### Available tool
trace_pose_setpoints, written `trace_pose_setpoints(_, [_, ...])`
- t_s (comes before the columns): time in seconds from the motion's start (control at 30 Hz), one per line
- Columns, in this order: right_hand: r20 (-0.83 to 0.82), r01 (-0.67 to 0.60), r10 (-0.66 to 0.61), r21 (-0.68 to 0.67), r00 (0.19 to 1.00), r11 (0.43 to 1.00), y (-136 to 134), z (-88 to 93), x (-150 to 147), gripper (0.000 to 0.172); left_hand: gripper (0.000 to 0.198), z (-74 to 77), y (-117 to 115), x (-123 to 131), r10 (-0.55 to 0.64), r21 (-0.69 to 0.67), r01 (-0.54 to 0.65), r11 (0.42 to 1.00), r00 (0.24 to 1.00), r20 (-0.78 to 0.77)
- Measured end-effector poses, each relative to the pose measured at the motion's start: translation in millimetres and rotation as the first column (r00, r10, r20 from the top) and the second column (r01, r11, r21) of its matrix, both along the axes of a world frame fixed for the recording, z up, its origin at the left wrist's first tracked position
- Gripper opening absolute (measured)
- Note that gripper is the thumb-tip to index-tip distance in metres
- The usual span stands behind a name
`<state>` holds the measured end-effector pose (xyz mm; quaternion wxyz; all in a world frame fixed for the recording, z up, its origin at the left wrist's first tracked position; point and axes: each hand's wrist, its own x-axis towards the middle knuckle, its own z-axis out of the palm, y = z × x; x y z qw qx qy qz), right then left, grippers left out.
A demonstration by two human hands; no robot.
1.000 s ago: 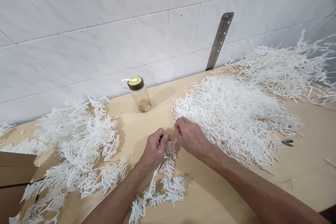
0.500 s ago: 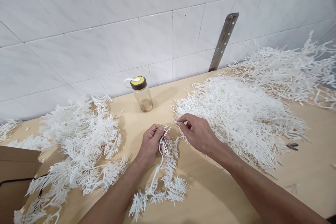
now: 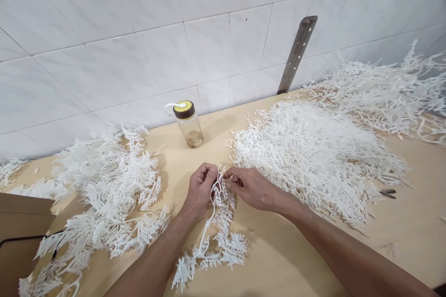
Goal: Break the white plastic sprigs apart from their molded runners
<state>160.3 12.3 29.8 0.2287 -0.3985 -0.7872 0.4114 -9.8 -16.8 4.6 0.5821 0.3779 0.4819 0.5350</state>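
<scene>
My left hand (image 3: 201, 186) is closed around a white branched plastic stem (image 3: 205, 229), thumb on top. From that hand the stem hangs toward me, and its lower end fans out into feathery white sprigs (image 3: 234, 247) on the table. My right hand (image 3: 249, 186) is at the stem's upper end, beside the left fingers, with thumb and forefinger pinched together. Whatever is in that pinch is too small and covered to make out. Just beyond the right hand spreads a big heap of loose white plastic sprigs (image 3: 313, 148).
A clear bottle (image 3: 190, 127) with a yellow and dark lid stands near the tiled wall. Bushy white branches (image 3: 111, 190) lie left, by a cardboard box (image 3: 24, 236). Bare white stems (image 3: 386, 93) are piled back right. Small dark-handled snippers (image 3: 388, 193) lie at the heap's edge.
My right hand has come left and slightly toward me, from the heap's edge to the stem's upper end. My left hand keeps its hold in nearly the same place.
</scene>
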Motion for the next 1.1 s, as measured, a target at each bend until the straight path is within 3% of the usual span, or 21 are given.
trace_pose_setpoints(0.27, [0.022, -0.024, 0.023, 0.037, 0.999, 0.999, 3.2, -3.3, 2.0, 0.021, 0.039, 6.2, -0.7, 1.0, -0.002, -0.015, 0.004, 1.000, 0.996, 0.086])
trace_pose_setpoints(0.37, [-0.043, 0.047, -0.048, -0.021, 0.998, 0.999, 4.3, 0.5, 2.7, 0.014, 0.038, 7.3, -0.6, 0.7, -0.017, -0.013, 0.019, 1.000, 0.992, 0.124])
trace_pose_setpoints(0.43, [-0.079, 0.060, -0.067, -0.088, 0.995, 0.994, 3.5, 4.0, 2.3, 0.019, 0.036, 6.9, -0.4, 0.1, -0.033, -0.006, 0.034, 0.999, 0.989, 0.146])
trace_pose_setpoints(0.63, [-0.226, -0.097, 0.042, -0.237, 0.973, 0.967, 2.3, 2.9, 0.6, 0.019, 0.034, 1.0, 2.0, -1.3, -0.043, 0.002, 0.043, 0.999, 0.980, 0.193])
trace_pose_setpoints(1.1, [-0.051, 0.081, -0.089, -0.149, 0.995, 0.986, 7.5, 8.0, 3.9, 0.015, 0.039, -0.4, 6.5, -2.6, -0.008, -0.031, 0.016, 0.999, 0.973, 0.230])
